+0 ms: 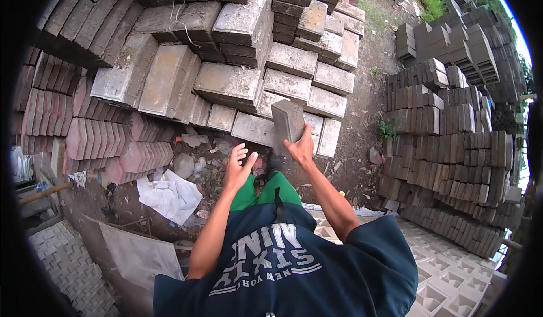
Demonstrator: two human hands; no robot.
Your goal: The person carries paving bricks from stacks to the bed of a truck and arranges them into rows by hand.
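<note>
In the head view, a grey concrete paving block (288, 122) is gripped by my right hand (301, 147), with fingers wrapped round its side. The block is tilted, in front of the low edge of a stack of pale concrete blocks (253, 128). I cannot tell whether it touches the stack. My left hand (238, 169) is held in the air to the left of the block, its fingers apart and slightly curled, with nothing in it.
Higher grey block stacks (232, 85) rise ahead, and reddish angular pavers (99, 139) are piled at left. Grey pavers (447, 164) stand in rows at right. A crumpled white sack (169, 197) and rubble lie near my feet. Patterned pale blocks (452, 272) are behind right.
</note>
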